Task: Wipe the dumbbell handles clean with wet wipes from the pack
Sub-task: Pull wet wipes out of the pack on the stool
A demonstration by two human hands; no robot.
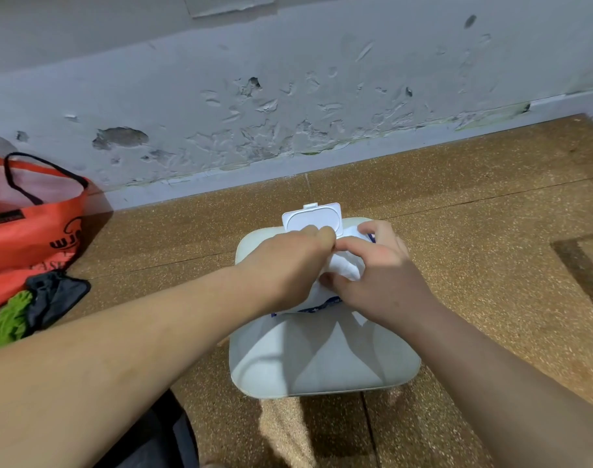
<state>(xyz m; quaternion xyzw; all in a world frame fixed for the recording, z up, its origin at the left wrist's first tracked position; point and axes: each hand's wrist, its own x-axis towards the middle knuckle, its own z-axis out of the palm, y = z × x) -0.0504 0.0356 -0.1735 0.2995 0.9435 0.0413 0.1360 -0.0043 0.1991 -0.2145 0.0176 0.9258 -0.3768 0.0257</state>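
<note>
Speckled brown flooring runs up to a peeling grey wall, and a pale plastic stand (322, 363) on it raises the wipes pack (324, 304) within easy reach. Its flip lid (313, 219) stands open towards the wall. The left hand (288, 261) and right hand (383, 275) both pinch the white wipe (342, 268) at the opening, probably to tease one sheet free. No dumbbell shows. An orange bag (28, 231) stands at left, its contents hidden.
</note>
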